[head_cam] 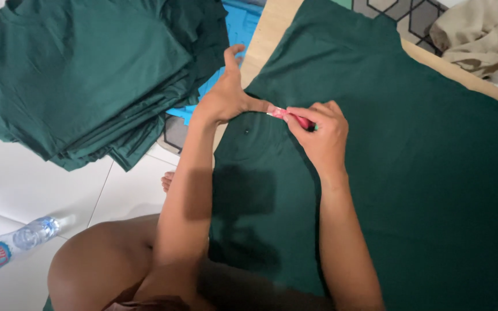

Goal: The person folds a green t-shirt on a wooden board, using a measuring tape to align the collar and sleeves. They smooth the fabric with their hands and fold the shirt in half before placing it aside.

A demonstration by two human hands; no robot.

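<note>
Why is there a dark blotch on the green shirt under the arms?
In the head view, that blotch is a shadow which the arms cast on the spread green shirt, so light comes from above. The left hand and right hand, holding a small pink tool, look sharp; the plastic bottle near the left edge looks soft and shines a little.
</note>
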